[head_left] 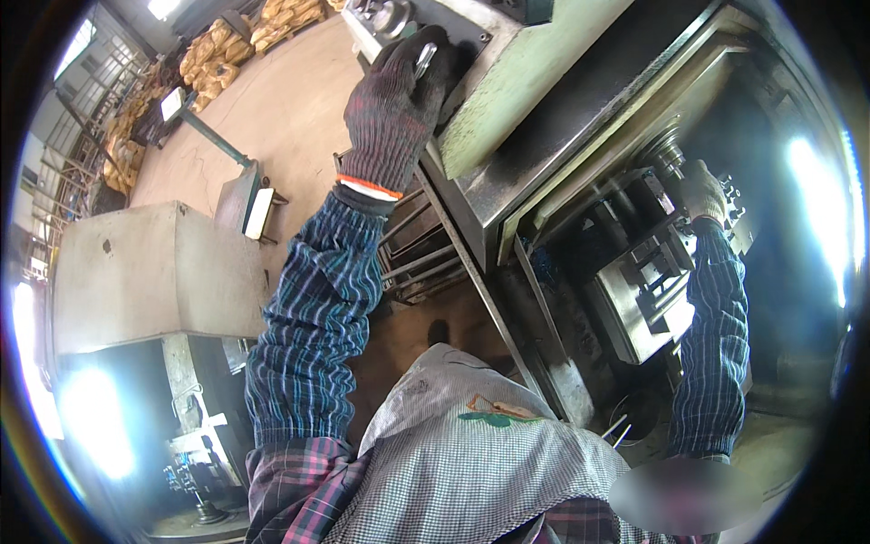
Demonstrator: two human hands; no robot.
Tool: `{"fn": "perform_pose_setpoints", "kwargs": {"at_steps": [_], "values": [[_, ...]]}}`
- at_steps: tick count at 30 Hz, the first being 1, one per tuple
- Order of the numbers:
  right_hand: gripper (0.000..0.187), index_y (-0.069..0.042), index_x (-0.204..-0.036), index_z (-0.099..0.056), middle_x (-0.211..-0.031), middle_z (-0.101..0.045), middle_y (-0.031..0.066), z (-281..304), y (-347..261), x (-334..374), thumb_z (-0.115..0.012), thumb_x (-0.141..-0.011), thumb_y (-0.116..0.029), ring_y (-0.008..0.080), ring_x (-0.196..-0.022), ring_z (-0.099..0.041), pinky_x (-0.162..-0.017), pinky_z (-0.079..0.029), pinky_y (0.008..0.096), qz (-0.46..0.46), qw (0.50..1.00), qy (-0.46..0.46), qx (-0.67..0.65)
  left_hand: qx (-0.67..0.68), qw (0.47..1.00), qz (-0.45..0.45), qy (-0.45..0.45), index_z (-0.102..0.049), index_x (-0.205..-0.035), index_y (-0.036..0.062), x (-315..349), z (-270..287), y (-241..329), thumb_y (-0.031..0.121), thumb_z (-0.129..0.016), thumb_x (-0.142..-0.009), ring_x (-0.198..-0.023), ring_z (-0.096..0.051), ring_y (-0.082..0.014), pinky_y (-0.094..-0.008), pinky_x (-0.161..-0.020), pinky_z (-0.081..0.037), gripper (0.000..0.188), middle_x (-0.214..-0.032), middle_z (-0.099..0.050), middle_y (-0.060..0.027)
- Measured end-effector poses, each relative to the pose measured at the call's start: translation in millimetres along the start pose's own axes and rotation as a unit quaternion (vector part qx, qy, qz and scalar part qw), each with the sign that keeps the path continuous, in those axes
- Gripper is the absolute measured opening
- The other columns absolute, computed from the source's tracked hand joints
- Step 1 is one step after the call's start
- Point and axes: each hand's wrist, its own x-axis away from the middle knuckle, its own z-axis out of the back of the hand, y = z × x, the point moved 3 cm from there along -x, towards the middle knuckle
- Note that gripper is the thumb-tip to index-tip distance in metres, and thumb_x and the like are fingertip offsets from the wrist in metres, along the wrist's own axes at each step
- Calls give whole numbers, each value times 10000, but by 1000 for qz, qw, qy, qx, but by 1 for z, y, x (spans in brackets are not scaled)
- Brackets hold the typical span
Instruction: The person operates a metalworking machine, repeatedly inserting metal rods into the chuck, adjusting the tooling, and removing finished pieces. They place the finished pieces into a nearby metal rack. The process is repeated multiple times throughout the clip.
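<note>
My left hand [394,113], in a dark knitted glove, is closed at the upper end of the machine housing. A small shiny metal piece [424,60] pokes out between its thumb and fingers. Inside the open machine bay, my right hand [705,192] wears a pale glove and reaches in beside a stepped round metal chuck [666,152]. Its fingers look curled together, but what lies in them is hidden. Just below that hand is a metal tool block [648,290] with slots and clamps.
The machine's pale cover [517,91] and dark frame edge [489,299] run between my arms. At left stand another boxy grey machine [154,272] and a platform scale [240,195]. Filled yellow sacks [216,59] are piled at the far wall. A grey checked apron [471,453] covers my lap.
</note>
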Motion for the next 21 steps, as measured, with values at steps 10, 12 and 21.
{"fn": "perform_pose_setpoints", "kwargs": {"at_steps": [10, 12, 21], "values": [[548, -136, -1440, -496, -1268, -662, 236, 2, -2, 3, -568, -967, -401, 440, -1146, -640, -933, -521, 528, 2, 997, 80, -8, 282, 918, 178, -212, -622, -1320, 67, 85, 53, -19, 251, -643, -999, -1019, -701, -212, -339, -888, -560, 370, -1102, -743, -88], [554, -141, -1479, -471, -1308, -640, 240, -9, -21, -2, -558, -980, -365, 434, -1180, -624, -957, -512, 523, 33, 994, 105, -23, 261, 907, 260, -205, -604, -1368, 35, 119, 96, -19, 228, -610, -1024, -818, -639, -115, -267, -700, -514, 394, -1034, -717, -31], [512, -117, -1526, -415, -1375, -622, 161, 89, -84, 128, -492, -1073, -343, 285, -1242, -618, -1028, -507, 425, 83, 911, 273, -298, 287, 823, 490, 9, -658, -1311, 23, 262, 259, -97, 315, -605, -1032, -619, -571, -71, -251, -547, -474, 408, -1165, -726, -71]]}}
